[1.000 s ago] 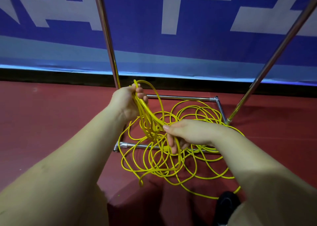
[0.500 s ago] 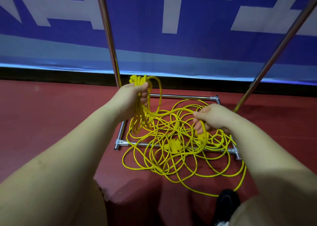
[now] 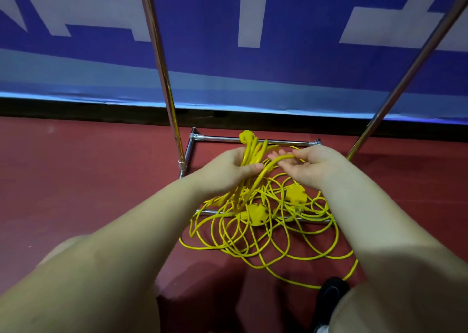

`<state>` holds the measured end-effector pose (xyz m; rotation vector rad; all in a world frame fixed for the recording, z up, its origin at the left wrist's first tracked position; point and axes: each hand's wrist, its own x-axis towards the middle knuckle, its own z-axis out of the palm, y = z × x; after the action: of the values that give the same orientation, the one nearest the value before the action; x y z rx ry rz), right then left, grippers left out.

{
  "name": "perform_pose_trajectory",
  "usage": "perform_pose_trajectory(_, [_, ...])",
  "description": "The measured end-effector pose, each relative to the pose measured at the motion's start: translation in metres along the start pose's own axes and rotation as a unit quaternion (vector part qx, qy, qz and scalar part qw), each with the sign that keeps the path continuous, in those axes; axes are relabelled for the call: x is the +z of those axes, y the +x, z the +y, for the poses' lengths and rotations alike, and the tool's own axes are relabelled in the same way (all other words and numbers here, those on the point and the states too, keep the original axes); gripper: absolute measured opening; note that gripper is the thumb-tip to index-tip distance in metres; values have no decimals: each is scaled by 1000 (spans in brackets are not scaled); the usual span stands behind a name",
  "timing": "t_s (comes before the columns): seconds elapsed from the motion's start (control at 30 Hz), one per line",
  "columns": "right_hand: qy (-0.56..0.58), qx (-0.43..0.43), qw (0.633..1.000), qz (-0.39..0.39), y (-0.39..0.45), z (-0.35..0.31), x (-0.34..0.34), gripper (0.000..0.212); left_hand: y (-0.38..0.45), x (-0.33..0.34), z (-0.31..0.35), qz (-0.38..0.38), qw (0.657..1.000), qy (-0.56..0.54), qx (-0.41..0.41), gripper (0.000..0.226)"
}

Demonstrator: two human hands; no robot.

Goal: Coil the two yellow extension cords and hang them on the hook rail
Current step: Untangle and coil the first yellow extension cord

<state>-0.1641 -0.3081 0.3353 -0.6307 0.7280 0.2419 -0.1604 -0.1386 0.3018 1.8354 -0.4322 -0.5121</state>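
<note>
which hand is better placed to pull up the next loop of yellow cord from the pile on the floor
Likely the right hand: it pinches only one strand of yellow extension cord, right over the loose pile. The left hand grips the gathered yellow coil.

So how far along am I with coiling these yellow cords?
Early. Done: a few loops gathered in the left hand, plug sticking up. In hand: the right hand feeds over another strand. Left: most cord lies tangled on the floor around the rack base, two socket blocks included. Nothing hung.
</note>
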Motion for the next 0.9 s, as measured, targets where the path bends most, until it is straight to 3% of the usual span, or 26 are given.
perform_pose_trajectory(0.23, [33, -11, 998, 46, 6, -1, 3, 19, -1, 7, 11, -74, 987, -142, -27, 13])
perform_pose_trajectory(0.33, [-1, -28, 999, 23, 8, 0, 4, 18, 1, 5, 11, -57, 985, -159, -33, 10])
perform_pose_trajectory(0.43, [-147, -44, 988, -24, 4, 3, 6, 23, 4, -1, 10, 24, 980, -194, -33, 8])
perform_pose_trajectory(0.5, [-337, -80, 938, -29, 1, 12, 7, 33, 8, -5, 8, 97, 965, -239, -40, 8])
perform_pose_trajectory(0.6, [-645, -184, 741, -12, -7, 32, 5, 48, 13, -11, 5, 179, 931, -315, -52, 8])
perform_pose_trajectory(0.67, [-720, -236, 652, -27, -7, 45, 1, 37, 14, -12, 4, 198, 910, -360, -54, 10])
perform_pose_trajectory(0.8, [-751, -322, 571, -75, 4, 59, -2, 15, 12, -16, 7, 230, 884, -402, -62, 12])
perform_pose_trajectory(0.9, [-725, -399, 558, -62, 5, 53, -1, 10, 11, -27, 9, 268, 852, -446, -58, 11])
